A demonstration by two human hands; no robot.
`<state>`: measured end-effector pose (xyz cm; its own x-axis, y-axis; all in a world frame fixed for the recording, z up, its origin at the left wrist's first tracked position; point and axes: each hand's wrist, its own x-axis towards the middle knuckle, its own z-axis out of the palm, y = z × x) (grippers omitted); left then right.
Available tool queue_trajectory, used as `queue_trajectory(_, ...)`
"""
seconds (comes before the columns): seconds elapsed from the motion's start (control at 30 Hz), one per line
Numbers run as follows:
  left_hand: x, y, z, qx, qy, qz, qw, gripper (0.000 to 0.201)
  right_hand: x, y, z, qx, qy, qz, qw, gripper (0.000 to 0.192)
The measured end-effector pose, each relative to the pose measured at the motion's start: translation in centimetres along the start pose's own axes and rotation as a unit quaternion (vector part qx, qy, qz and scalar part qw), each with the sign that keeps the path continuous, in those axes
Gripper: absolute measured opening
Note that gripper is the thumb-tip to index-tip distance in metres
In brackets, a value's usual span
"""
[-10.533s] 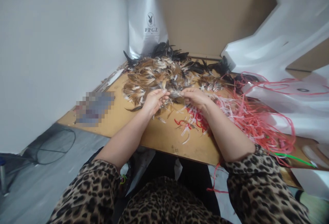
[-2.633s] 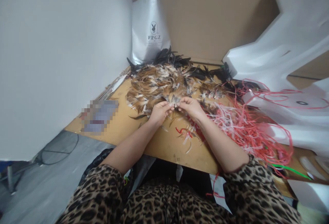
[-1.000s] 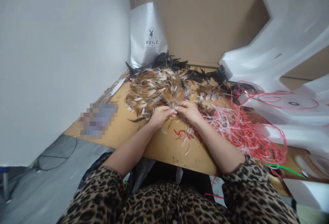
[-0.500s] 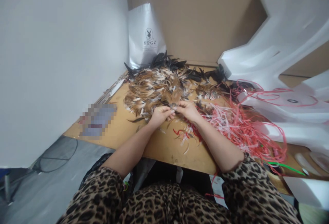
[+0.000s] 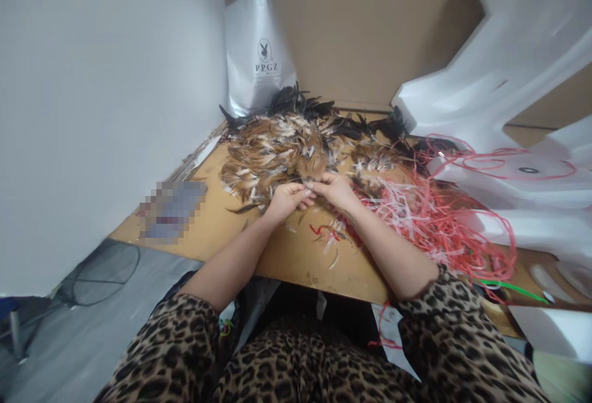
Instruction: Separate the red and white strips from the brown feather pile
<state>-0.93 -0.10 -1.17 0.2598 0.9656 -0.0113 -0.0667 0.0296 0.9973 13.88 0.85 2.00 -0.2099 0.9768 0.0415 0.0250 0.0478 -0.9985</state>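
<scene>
Just in front of the feather pile, my left hand (image 5: pixel 287 201) and my right hand (image 5: pixel 337 192) meet with thumbs and fingers pinched together. A brown feather tuft (image 5: pixel 314 167) fans out above the fingertips, its base seemingly in both pinches; against the pile its outline is hard to separate. Behind it spreads a large heap of brown and white feathers (image 5: pixel 259 150). Longer black feathers (image 5: pixel 296 102) lie along its back edge. Beside my right forearm is a tangle of red and white ribbon strips (image 5: pixel 416 224).
A silver-white bag (image 5: pixel 259 39) stands behind the feathers against a cardboard wall (image 5: pixel 346 33). White foam pieces (image 5: pixel 457 95) crowd the right side. A pixelated item (image 5: pixel 172 209) lies on the left of the wooden table (image 5: pixel 296 261). A green strip (image 5: pixel 515 290) rests at the right.
My fingertips have drawn closer and now partly overlap at the base of the feather tuft. The camera view has shifted slightly; the surrounding things look unmoved.
</scene>
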Motion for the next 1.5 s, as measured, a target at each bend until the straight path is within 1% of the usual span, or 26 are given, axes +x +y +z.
queue_trajectory(0.17,0.0,-0.2,0.1,-0.009,0.011,0.009,1.000,0.027,0.1,0.4,0.1,0.053,0.011,0.013,0.998,0.031)
queue_trajectory(0.27,0.0,-0.3,0.0,-0.003,0.009,0.016,1.000,0.027,0.2,0.7,0.2,0.065,0.013,0.014,0.998,0.030)
queue_trajectory(0.5,-0.2,-0.2,0.0,-0.007,0.006,0.011,1.000,0.024,0.1,1.0,0.5,0.046,0.008,0.000,0.999,0.030)
queue_trajectory(0.63,-0.3,0.0,0.0,-0.048,0.009,-0.007,0.999,0.024,0.1,1.0,0.5,0.027,0.004,-0.005,1.000,0.031)
queue_trajectory(0.7,-0.2,0.1,-0.1,-0.080,0.008,-0.018,0.997,0.025,0.1,0.8,0.3,0.014,-0.018,-0.015,1.000,0.030)
queue_trajectory(0.8,-0.1,0.1,-0.4,-0.133,0.012,-0.037,0.990,0.027,0.2,0.3,-0.3,-0.021,-0.089,-0.026,0.995,0.031)
queue_trajectory(0.87,0.0,0.2,-0.5,-0.165,0.015,-0.047,0.985,0.027,0.1,0.0,-0.5,-0.069,-0.131,-0.043,0.988,0.034)
queue_trajectory(0.9,0.0,0.3,-0.6,-0.178,0.015,-0.049,0.983,0.027,0.1,-0.1,-0.5,-0.103,-0.142,-0.061,0.983,0.034)
queue_trajectory(0.93,0.0,0.3,-0.6,-0.187,0.012,-0.050,0.981,0.027,0.0,-0.2,-0.5,-0.145,-0.144,-0.083,0.975,0.034)
queue_trajectory(1.0,0.0,0.2,-0.7,-0.196,0.003,-0.048,0.979,0.026,-0.3,-0.4,-0.3,-0.241,-0.126,-0.134,0.953,0.027)
queue_trajectory(1.07,0.0,0.1,-0.7,-0.197,-0.003,-0.047,0.979,0.026,-0.6,-0.4,0.0,-0.342,-0.095,-0.175,0.918,0.016)
queue_trajectory(1.13,0.0,0.0,-0.6,-0.194,-0.007,-0.049,0.980,0.026,-0.8,-0.5,0.3,-0.424,-0.069,-0.199,0.881,0.011)
queue_trajectory(1.2,0.0,-0.1,-0.7,-0.192,-0.012,-0.050,0.980,0.026,-1.0,-0.7,0.6,-0.478,-0.058,-0.207,0.852,0.010)
queue_trajectory(1.3,0.0,-0.2,-0.7,-0.194,-0.019,-0.047,0.980,0.026,-1.6,-1.5,0.7,-0.546,-0.054,-0.189,0.814,0.014)
queue_trajectory(1.37,0.1,-0.3,-0.8,-0.196,-0.021,-0.045,0.979,0.025,-2.2,-2.6,0.8,-0.600,-0.042,-0.174,0.780,0.020)
queue_trajectory(1.43,0.1,-0.4,-0.8,-0.199,-0.022,-0.043,0.979,0.024,-3.1,-4.1,0.9,-0.638,-0.033,-0.176,0.749,0.025)
queue_trajectory(1.5,0.2,-0.6,-0.7,-0.201,-0.030,-0.035,0.978,0.022,-4.0,-5.5,1.1,-0.649,-0.045,-0.177,0.738,0.027)
